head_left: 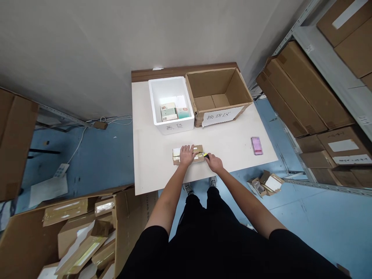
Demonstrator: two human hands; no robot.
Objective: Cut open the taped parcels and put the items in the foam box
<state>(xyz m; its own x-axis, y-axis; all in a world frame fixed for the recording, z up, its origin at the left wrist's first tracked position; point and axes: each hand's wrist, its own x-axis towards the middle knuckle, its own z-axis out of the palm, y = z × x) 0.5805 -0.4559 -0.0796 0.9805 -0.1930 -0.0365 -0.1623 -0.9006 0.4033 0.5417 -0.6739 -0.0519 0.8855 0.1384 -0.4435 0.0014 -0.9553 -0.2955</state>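
Probably against slipping, pinning carton (176,159) on near side of surface (154,170) under spread fingers of left hand (186,155); holding cutter (206,156) at right end in closed fingers of right hand (215,162).

Foam box (177,127) and carton (246,94) blocking the rear, gap between them seemingly too tight, open tabletop (152,159) leftward

A white table (151,159), brown along its back edge, spans the frame's centre. On it stand a white foam box (174,126) at upper centre and, just right, an open cardboard box (215,85); a taped parcel (176,158) lies mid-frame, a pink item (257,145) centre right.
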